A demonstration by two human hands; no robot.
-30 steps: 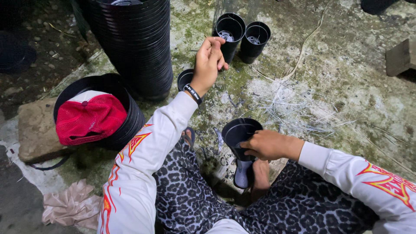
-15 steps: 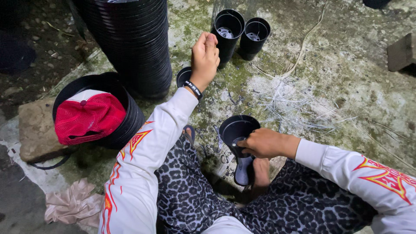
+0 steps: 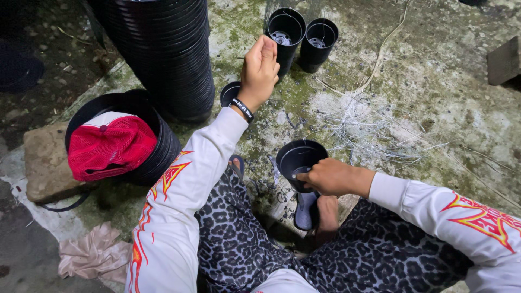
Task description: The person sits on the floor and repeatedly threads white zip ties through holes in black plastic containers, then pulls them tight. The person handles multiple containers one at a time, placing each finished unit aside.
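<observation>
Head view: I sit on the ground in leopard-print trousers and a white flame-print top, working through black plastic plant pots. My right hand (image 3: 332, 177) is clenched over the rim of one pot (image 3: 299, 160), which stands upright just ahead of my knees at about six o'clock in the scene. My left hand (image 3: 259, 69) reaches out toward twelve o'clock, its fingers (image 3: 268, 51) curled against the rim of the nearer of two pots (image 3: 286, 30) standing side by side; whether they have actually closed on that rim, I cannot tell. The second pot of the pair (image 3: 320, 40) touches it on the right. A smaller pot (image 3: 229, 93) sits half hidden under my left wrist.

As I judge it, the work is at an early stage: only these few pots stand apart, while a tall stack of nested pots (image 3: 168, 54) at eleven o'clock remains bundled together. A second, shorter stack of wide pots (image 3: 157, 154) lies at nine o'clock with a red and white cap (image 3: 111, 145) resting on top.

The surface is rough concrete floor (image 3: 434, 108), stained green with moss and scattered with loose pale strings (image 3: 374, 127) at two o'clock. A stone block (image 3: 46, 163) sits at nine o'clock beside the cap, a crumpled pink cloth (image 3: 89, 255) at seven o'clock, and a brick (image 3: 503, 59) at the far edge near two o'clock. The setting looks outdoor and dim, lit from above.
</observation>
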